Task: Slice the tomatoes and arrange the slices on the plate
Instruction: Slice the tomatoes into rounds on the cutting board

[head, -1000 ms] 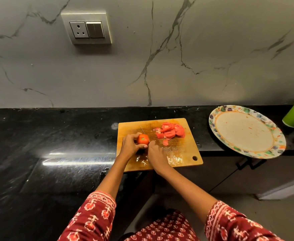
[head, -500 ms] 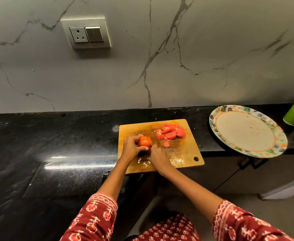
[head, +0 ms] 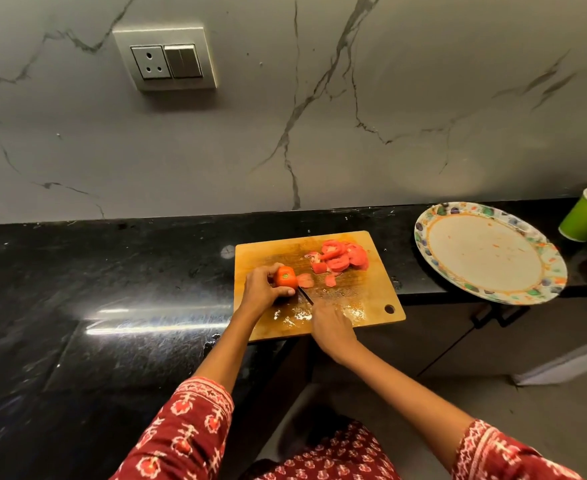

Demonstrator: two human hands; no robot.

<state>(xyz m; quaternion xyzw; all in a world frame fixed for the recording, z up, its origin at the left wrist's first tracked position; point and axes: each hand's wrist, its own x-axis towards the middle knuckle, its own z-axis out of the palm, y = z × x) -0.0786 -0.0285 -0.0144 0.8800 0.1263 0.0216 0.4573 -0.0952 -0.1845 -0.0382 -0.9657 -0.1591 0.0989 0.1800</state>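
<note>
A wooden cutting board lies on the black counter. My left hand grips an orange-red tomato at the board's left side. My right hand holds a knife whose dark blade lies just right of the tomato, low on the board. A fresh slice lies beside the tomato. A heap of several cut slices sits at the board's far right corner. The patterned plate stands to the right, holding no slices.
A green paper cup stands behind the plate at the far right. The plate overhangs the counter's front edge. A wall socket is set in the grey marble wall. The board's near part is wet with juice.
A new slice has come off the tomato and lies beside it. The knife blade is now down against the board, and my right hand has drawn back toward me.
</note>
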